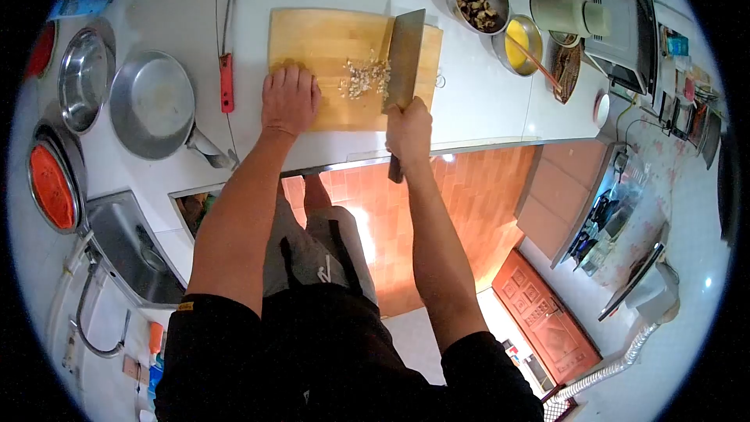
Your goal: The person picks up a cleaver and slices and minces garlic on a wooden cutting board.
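Observation:
A wooden cutting board [328, 39] lies on the white counter in front of me. Finely chopped pale bits [365, 78], of a kind I cannot make out, are heaped near its middle. My right hand [409, 129] is wrapped around the handle of a cleaver [406, 55], whose broad blade stands just right of the bits, over the board. My left hand [291, 99] rests palm down on the board's near left corner, fingers lying on the wood with nothing held.
A ladle with a red handle [226, 82], a saucepan [152, 105] and a metal bowl [84, 82] stand to the left, above the sink [133, 242]. At the right are a bowl of dark chopped pieces [478, 1], and a bowl of yellow liquid [516, 43] with chopsticks [539, 66].

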Demonstrator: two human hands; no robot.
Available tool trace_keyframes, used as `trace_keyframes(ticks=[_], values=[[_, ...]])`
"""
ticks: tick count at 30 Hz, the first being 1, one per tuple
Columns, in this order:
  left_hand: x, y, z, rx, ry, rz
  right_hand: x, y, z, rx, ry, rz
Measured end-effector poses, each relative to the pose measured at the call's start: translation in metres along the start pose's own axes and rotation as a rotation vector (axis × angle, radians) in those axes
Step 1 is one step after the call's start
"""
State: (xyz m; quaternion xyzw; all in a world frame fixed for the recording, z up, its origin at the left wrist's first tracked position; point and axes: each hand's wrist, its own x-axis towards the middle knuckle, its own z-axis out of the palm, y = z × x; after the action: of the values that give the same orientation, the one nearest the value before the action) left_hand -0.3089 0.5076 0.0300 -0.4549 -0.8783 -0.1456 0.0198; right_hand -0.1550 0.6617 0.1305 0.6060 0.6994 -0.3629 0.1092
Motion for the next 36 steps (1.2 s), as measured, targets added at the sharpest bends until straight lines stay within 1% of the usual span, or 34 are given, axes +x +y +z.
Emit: trace_keyframes(ticks=[1, 2, 4, 5, 7, 8, 10, 14, 16, 17, 18, 19, 20, 21, 22, 24, 25, 26, 28, 29, 31, 32, 36], values=[[-0.001, 0.000, 0.000, -0.003, 0.008, 0.000, 0.002, 0.005, 0.014, -0.038, 0.062, -0.024], [0.000, 0.000, 0.000, -0.003, 0.013, -0.002, -0.002, 0.014, 0.025, -0.064, 0.134, -0.103], [0.001, -0.002, -0.002, 0.049, -0.009, 0.008, -0.008, 0.008, 0.032, -0.157, 0.156, -0.059], [0.002, -0.003, -0.001, 0.052, -0.009, 0.004, -0.007, 0.006, 0.032, -0.158, 0.153, -0.062], [0.000, -0.001, -0.003, -0.020, 0.009, 0.002, -0.010, 0.005, 0.030, 0.020, 0.085, -0.026], [0.001, -0.001, -0.003, -0.021, 0.011, 0.000, -0.010, 0.005, 0.034, 0.018, 0.087, -0.028], [-0.001, -0.002, -0.002, -0.063, -0.103, -0.009, -0.014, 0.008, 0.042, 0.006, 0.167, -0.106], [-0.003, -0.003, 0.001, -0.029, -0.097, -0.022, -0.015, 0.009, 0.027, -0.100, 0.132, -0.108], [0.000, -0.001, -0.003, -0.065, -0.122, -0.038, -0.015, 0.009, 0.021, 0.156, 0.113, -0.124], [0.001, -0.001, -0.001, -0.067, -0.122, -0.041, -0.012, 0.023, 0.027, 0.234, 0.124, -0.164], [0.000, -0.002, 0.002, -0.038, -0.075, -0.025, -0.009, 0.037, 0.034, 0.310, 0.132, -0.205], [0.002, -0.004, 0.003, -0.006, -0.023, -0.009, -0.014, 0.039, 0.031, 0.249, 0.149, -0.259], [0.002, -0.006, 0.004, -0.003, -0.023, -0.010, -0.018, 0.042, 0.026, 0.187, 0.166, -0.308], [0.001, -0.005, 0.004, -0.011, -0.025, -0.005, -0.019, 0.045, 0.021, 0.179, 0.084, -0.262], [0.000, -0.004, 0.004, -0.018, -0.028, 0.001, -0.019, 0.048, 0.014, 0.180, 0.082, -0.261], [0.000, -0.003, 0.003, -0.032, -0.023, -0.006, -0.019, 0.053, 0.000, -0.147, -0.019, -0.387], [0.001, -0.002, 0.002, -0.045, -0.015, -0.011, -0.018, 0.056, -0.003, -0.178, -0.032, -0.460], [0.001, -0.002, 0.000, -0.046, -0.016, -0.009, -0.017, 0.058, -0.005, -0.177, -0.031, -0.458], [0.002, -0.003, -0.002, -0.041, -0.004, 0.004, -0.015, 0.053, -0.009, -0.336, -0.095, -0.494], [0.003, -0.003, -0.002, -0.039, -0.004, 0.006, -0.013, 0.053, -0.009, -0.332, -0.094, -0.495], [0.003, -0.002, 0.000, -0.042, -0.007, -0.006, -0.009, 0.054, -0.008, -0.310, -0.121, -0.582], [0.003, -0.002, 0.000, -0.039, -0.007, -0.004, -0.006, 0.055, -0.008, -0.306, -0.122, -0.583], [0.002, -0.002, 0.001, -0.035, 0.012, 0.007, 0.004, 0.057, -0.011, -0.357, -0.166, -0.658]])
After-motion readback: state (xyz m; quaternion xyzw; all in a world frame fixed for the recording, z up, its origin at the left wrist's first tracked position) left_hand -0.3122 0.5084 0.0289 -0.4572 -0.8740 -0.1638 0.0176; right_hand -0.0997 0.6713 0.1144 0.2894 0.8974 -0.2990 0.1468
